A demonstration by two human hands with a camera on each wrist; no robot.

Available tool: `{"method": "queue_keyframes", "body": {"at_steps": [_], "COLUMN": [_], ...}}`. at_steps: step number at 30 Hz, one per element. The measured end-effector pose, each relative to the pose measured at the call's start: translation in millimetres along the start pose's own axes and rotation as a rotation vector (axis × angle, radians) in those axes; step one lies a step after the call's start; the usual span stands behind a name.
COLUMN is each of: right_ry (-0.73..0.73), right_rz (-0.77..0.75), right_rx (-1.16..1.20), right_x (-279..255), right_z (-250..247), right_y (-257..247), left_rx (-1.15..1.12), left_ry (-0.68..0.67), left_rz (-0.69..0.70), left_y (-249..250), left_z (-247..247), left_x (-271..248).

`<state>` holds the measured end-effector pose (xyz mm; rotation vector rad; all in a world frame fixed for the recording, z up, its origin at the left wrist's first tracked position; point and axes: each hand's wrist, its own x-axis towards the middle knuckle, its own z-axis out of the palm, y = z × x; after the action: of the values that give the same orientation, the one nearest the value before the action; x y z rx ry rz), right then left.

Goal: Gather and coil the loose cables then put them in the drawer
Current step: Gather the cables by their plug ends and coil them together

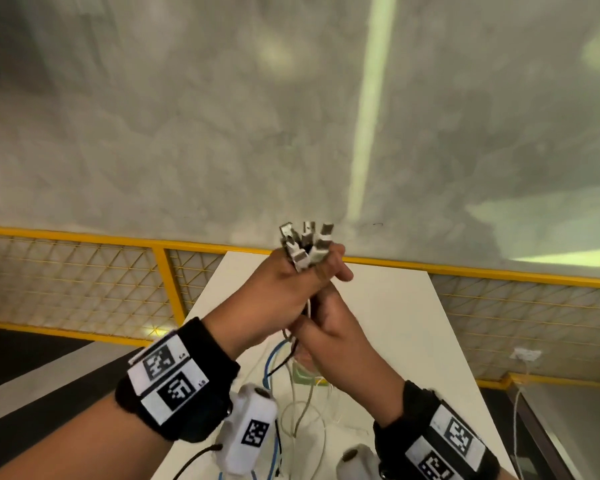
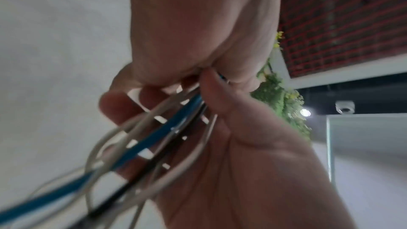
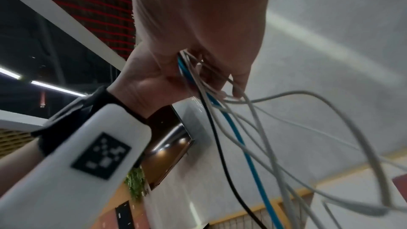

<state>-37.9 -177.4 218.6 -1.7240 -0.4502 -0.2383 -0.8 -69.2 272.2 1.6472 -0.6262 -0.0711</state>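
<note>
Both hands are raised above the white table [image 1: 413, 341]. My left hand [image 1: 278, 289] grips a bundle of cables just under their metal plugs [image 1: 305, 247], which stick up out of the fist. Directly below it, my right hand [image 1: 336, 334] is curled round the same bundle. White, blue and black cables [image 1: 293, 393] hang from the hands in loose loops down to the table. In the left wrist view the blue cable [image 2: 154, 142] runs between the right hand's fingers [image 2: 114, 105]. In the right wrist view the cables [image 3: 233, 133] drop out of my right hand [image 3: 198, 15]. No drawer is in view.
A yellow mesh fence [image 1: 84, 278] runs behind the table, with a grey wall above it. A pale green object [image 1: 303, 377] lies on the table under the hands. At the right, a white wall socket [image 1: 527, 355] has a white cord hanging from it.
</note>
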Motion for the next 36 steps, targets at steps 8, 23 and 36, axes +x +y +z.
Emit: {"method": "queue_keyframes", "body": {"at_steps": [8,23,36], "right_ry": [-0.087,-0.311,-0.334], "right_rz": [-0.048,0.444,0.174], "right_rx": [-0.163,-0.060,-0.777], "right_x": [-3.5,-27.4,27.9], "right_z": [-3.6,10.6,-40.7], "right_y": [-36.2,26.3,0.1], "left_rx": [0.042,-1.018,-0.280], "left_ry": [-0.288,-0.217,-0.536], "left_rz": [-0.176,0.042,-0.683], "left_y": [8.3,47.1,-10.8], "left_z": [-19.9,-39.0,-18.9], "left_x": [-9.9,-3.5,-56.4]}}
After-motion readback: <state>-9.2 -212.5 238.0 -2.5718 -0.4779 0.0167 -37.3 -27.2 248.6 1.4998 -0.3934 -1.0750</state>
